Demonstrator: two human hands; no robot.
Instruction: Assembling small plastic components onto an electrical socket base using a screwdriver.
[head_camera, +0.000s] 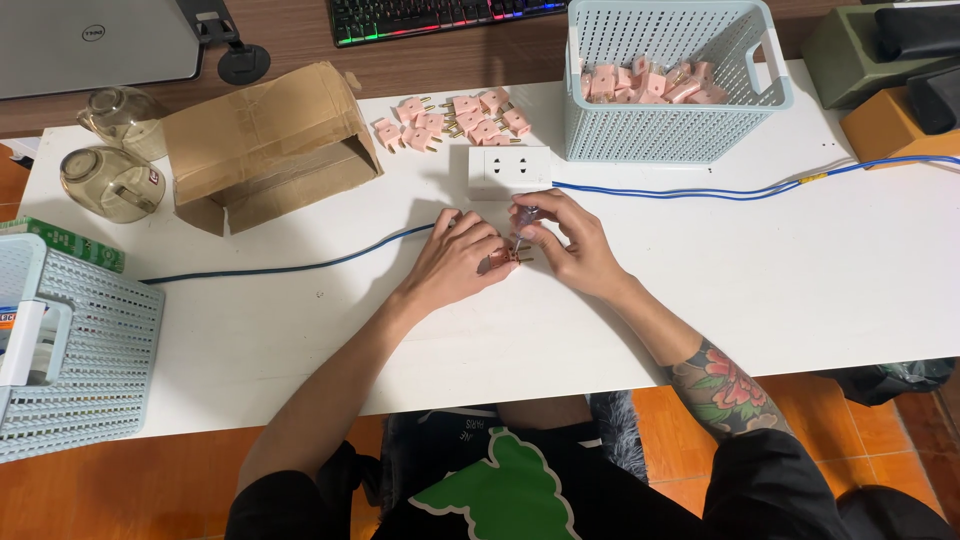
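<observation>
- Left hand (455, 262) rests on the white table (800, 280), fingers curled around a small pink plug (503, 258); plug pinned at its fingertips
- Right hand (570, 245) closed on a small screwdriver (522, 228), tip down on the plug, just right of the left fingers
- White socket block (509, 170) just beyond both hands; blue cable (700, 190) runs behind them
- Loose pink plugs (455, 118) further beyond, left of the pale basket (670, 130)
</observation>
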